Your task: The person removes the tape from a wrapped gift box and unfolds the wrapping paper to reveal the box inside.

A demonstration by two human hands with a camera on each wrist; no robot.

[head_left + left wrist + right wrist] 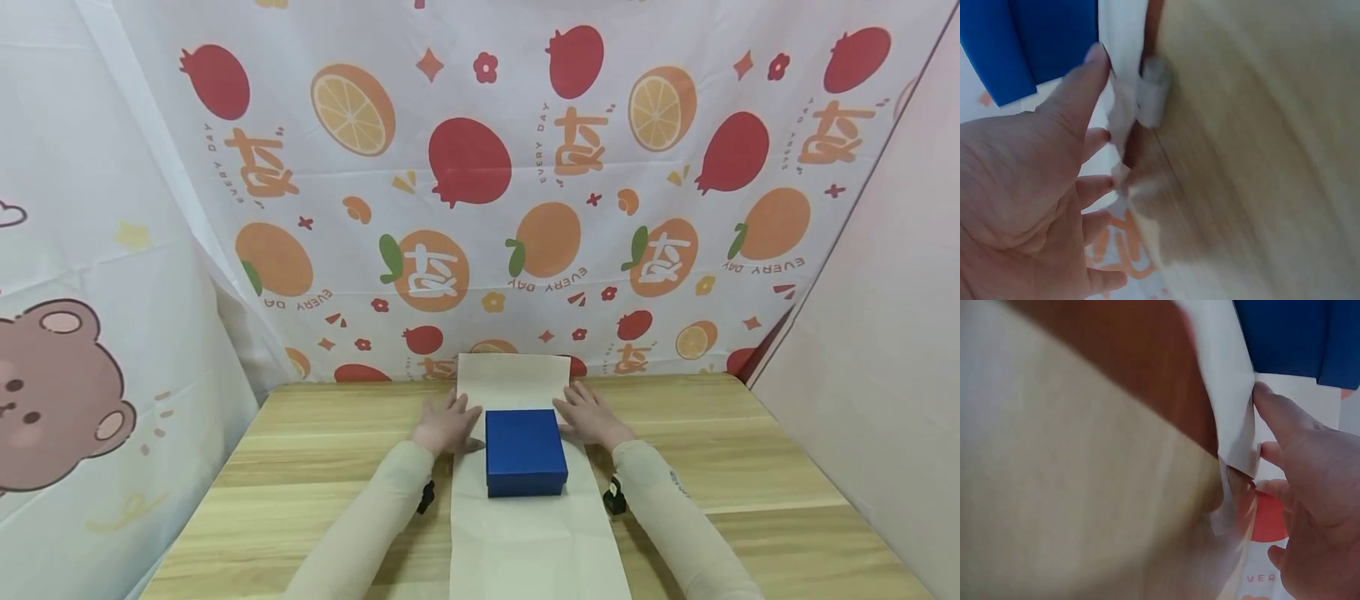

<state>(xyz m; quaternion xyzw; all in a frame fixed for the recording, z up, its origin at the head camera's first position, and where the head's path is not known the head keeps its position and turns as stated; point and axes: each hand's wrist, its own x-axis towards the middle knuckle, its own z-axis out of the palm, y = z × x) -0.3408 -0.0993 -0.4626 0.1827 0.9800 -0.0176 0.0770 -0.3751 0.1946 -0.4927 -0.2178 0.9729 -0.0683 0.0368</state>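
A blue box [525, 450] with a lid sits on a long cream paper sheet [532, 542]. The sheet's far end [513, 375] stands up against the printed curtain. To the left of the box, my left hand [447, 423] touches the sheet's left edge with its fingers extended; its thumb [1079, 87] points toward the box. My right hand [590, 415] is at the right edge in much the same pose, with its thumb [1285, 415] close to the box corner. The box [1054, 37] stands apart from the fingers of both hands.
The sheet lies on a wood-grain table [315, 475]. A fruit-print curtain [397, 200] hangs behind the table's far edge. Another curtain with a bear print [60, 392] is at the left, and a pale wall [870, 392] borders the right side.
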